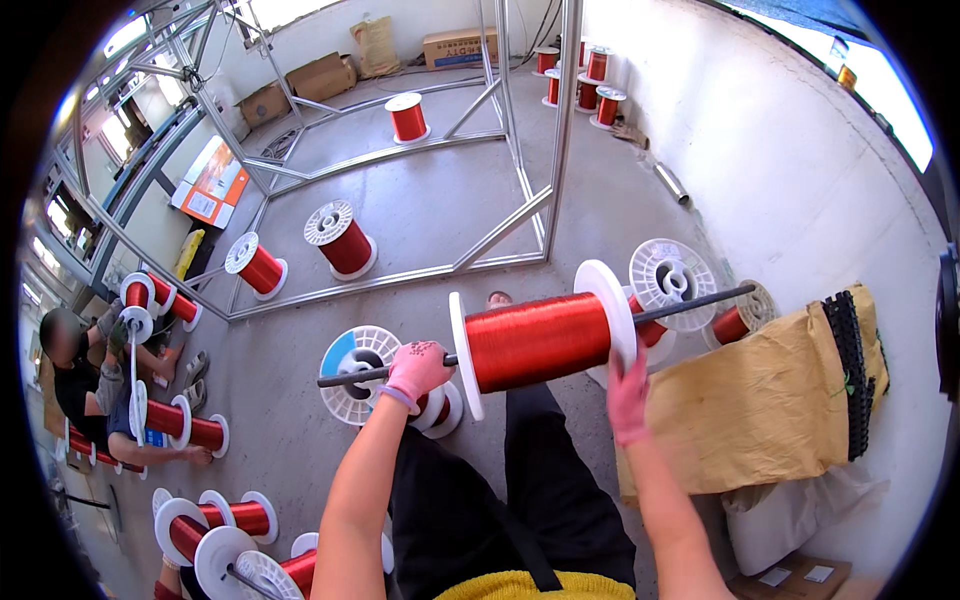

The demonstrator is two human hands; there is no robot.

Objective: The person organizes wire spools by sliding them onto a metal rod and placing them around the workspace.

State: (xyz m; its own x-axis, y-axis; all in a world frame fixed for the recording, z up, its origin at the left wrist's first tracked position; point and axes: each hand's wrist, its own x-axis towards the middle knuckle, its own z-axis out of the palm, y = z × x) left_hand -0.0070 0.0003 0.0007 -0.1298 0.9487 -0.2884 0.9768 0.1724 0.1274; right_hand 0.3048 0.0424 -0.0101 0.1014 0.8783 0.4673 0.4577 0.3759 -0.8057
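A large spool of red wire (540, 342) with white flanges hangs sideways in front of me, threaded on a dark rod (690, 304). My left hand (418, 370), in a pink glove, is closed around the rod to the left of the spool. My right hand (629, 400), also gloved in pink and somewhat blurred, touches the spool's right flange with its fingers stretched upward. Below the rod's left end stands a white-flanged spool (345, 392) with a blue patch. Under its right part are an upright spool (672, 284) and a smaller spool (738, 318).
A metal frame (400, 279) crosses the floor ahead, with red spools (344, 240) inside it. A brown sack (740, 415) lies at the right beside a white wall (800, 180). At the left, a seated person (85, 365) handles spools on a rod. More spools (215, 540) lie lower left.
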